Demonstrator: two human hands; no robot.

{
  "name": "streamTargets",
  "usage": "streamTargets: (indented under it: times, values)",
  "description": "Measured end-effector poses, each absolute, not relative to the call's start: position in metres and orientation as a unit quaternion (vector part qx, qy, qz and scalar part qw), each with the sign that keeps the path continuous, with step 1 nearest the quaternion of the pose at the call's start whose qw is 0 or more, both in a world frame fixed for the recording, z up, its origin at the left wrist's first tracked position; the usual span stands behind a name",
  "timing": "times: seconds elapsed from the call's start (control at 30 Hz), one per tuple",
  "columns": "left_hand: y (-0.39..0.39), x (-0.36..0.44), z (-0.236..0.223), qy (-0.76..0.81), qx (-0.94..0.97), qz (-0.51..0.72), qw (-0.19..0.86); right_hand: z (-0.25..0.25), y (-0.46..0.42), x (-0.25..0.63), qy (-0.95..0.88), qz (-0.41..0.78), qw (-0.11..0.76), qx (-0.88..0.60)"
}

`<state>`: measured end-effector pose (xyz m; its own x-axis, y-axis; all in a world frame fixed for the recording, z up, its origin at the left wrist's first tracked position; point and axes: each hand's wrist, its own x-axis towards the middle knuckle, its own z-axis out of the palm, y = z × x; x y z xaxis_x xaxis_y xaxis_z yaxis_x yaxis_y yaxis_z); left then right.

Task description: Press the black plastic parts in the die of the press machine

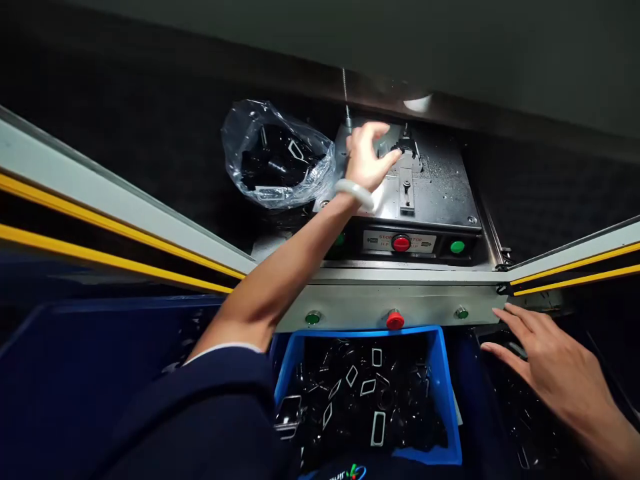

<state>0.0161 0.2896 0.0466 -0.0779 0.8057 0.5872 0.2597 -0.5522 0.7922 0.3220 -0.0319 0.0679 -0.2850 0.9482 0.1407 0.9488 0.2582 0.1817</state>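
Observation:
My left hand (369, 157), with a pale bangle (354, 192) on its wrist, is over the left part of a metal machine plate (445, 193). Its thumb and fingers are apart, and nothing shows between them. Just right of the thumb, a small black part (407, 145) sits at the fixture on the plate. Lower right, my right hand (563, 363) hovers above a dark bin of glossy black parts (520, 407). Its thumb and fingers are spread, with no object visible in them.
A clear plastic bag (230, 143) of black parts lies left of the plate. Red (401, 243) and green (457, 247) buttons line the machine front. Another red button (395, 320) is on the rail above a blue bin (453, 413) of black frames. Yellow-striped side frames (115, 250) flank the opening.

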Motion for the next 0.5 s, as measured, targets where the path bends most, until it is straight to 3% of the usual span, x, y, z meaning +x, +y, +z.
streamTargets:
  times: [0.23,0.37,0.5]
  values:
    - [0.047,-0.085,-0.028,0.531,0.698,0.437,0.2,-0.004,-0.003,0.315,-0.773,0.056,0.007,-0.632]
    - [0.022,-0.125,-0.072,0.575,0.731,0.294,0.223,-0.028,0.01,0.329,-0.761,0.095,0.021,-0.642]
    - [0.032,-0.134,-0.086,0.605,0.737,0.225,0.2,-0.037,0.02,0.332,-0.745,0.097,0.057,-0.657]
